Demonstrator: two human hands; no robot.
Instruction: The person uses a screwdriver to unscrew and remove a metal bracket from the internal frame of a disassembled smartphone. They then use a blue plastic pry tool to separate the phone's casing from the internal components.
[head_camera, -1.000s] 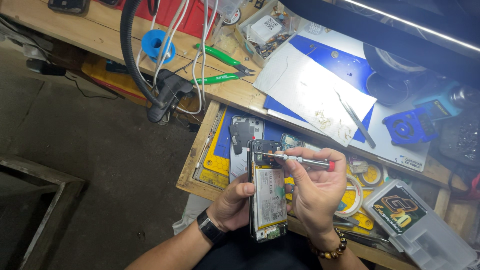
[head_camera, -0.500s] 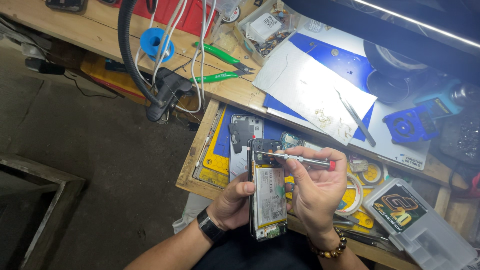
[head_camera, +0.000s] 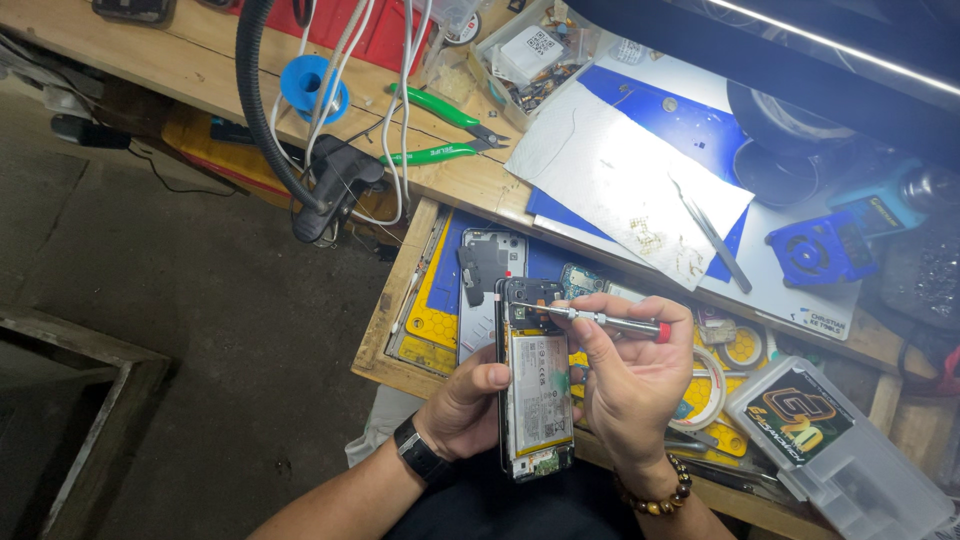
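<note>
Phone (head_camera: 537, 385), back cover off and battery showing, is held upright over the open drawer (head_camera: 400, 330), gripped along its edge by the left hand (head_camera: 465, 405). The right hand (head_camera: 625, 375) pinches a small red-tipped screwdriver (head_camera: 605, 321), tip at the phone's top. Nothing has shifted since a second ago.

Barely any change vs 1 s ago. Right hand (head_camera: 630, 385) w/ screwdriver (head_camera: 600, 321) sits a touch lower on the opened phone (head_camera: 535, 390); view shifts slightly.
</note>
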